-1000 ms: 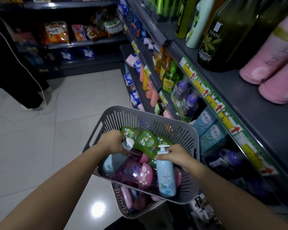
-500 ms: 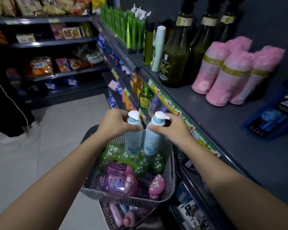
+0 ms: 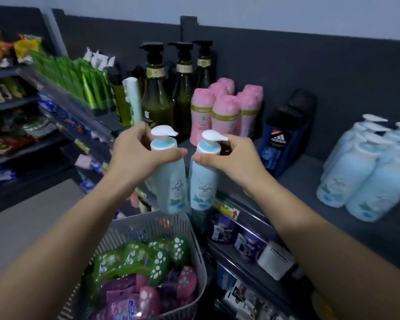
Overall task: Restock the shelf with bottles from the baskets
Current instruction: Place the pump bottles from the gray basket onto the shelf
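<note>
Two light blue pump bottles hang in the air above the grey basket (image 3: pixel 189 229). My left hand (image 3: pixel 136 155) grips the neck of the left blue bottle (image 3: pixel 171 185). My right hand (image 3: pixel 236 158) grips the neck of the right blue bottle (image 3: pixel 202 185). Both bottles are upright, side by side, at the front edge of the dark top shelf (image 3: pixel 310 185). Green and pink bottles (image 3: pixel 148 273) lie in the basket. A group of matching blue pump bottles (image 3: pixel 367 167) stands on the shelf at the right.
On the shelf stand dark green pump bottles (image 3: pixel 157 98), pink bottles (image 3: pixel 224 112), a dark blue Adidas bottle (image 3: pixel 284 139) and green tubes (image 3: pixel 86 84). Bare shelf lies between the Adidas bottle and the blue group. Lower shelves hold small goods (image 3: pixel 247 243).
Both hands lifted the two blue bottles out of the basket and up to the top shelf's edge. My view rose from the basket to the shelf.
</note>
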Motion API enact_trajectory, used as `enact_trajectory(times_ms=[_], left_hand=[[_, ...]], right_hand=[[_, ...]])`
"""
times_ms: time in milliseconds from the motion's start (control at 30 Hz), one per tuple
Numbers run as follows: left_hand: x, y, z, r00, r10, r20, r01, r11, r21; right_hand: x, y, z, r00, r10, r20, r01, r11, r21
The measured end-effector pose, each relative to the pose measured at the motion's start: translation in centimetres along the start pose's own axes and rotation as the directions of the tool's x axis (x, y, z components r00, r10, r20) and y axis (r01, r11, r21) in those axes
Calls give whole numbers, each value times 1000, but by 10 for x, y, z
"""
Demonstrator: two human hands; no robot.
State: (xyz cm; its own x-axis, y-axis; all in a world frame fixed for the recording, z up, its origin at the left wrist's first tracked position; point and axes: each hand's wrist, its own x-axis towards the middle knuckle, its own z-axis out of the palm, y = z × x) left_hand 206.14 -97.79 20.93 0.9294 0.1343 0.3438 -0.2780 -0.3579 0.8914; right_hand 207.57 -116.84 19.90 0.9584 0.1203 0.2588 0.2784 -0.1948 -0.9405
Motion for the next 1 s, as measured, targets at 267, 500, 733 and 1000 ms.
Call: enact_trajectory(times_ms=[267,500,733,1000], left_hand=[[6,48,72,942,228,245,-200,971,-133],[-7,82,155,855,335,396,-257,937,-238],[-20,88,228,820,270,505,-150,953,-265],[-31,88,269,825,251,507,-132,957,-258]], right_hand=[[-51,-24,-64,945,-22,-327,2,998,-62],[-104,-24,-132,835,77,-544,-141,987,-78],[-134,-9,-186,790,155,-593,-242,968,-70],[-135,7,-220,817,167,-551,-234,971,-52]])
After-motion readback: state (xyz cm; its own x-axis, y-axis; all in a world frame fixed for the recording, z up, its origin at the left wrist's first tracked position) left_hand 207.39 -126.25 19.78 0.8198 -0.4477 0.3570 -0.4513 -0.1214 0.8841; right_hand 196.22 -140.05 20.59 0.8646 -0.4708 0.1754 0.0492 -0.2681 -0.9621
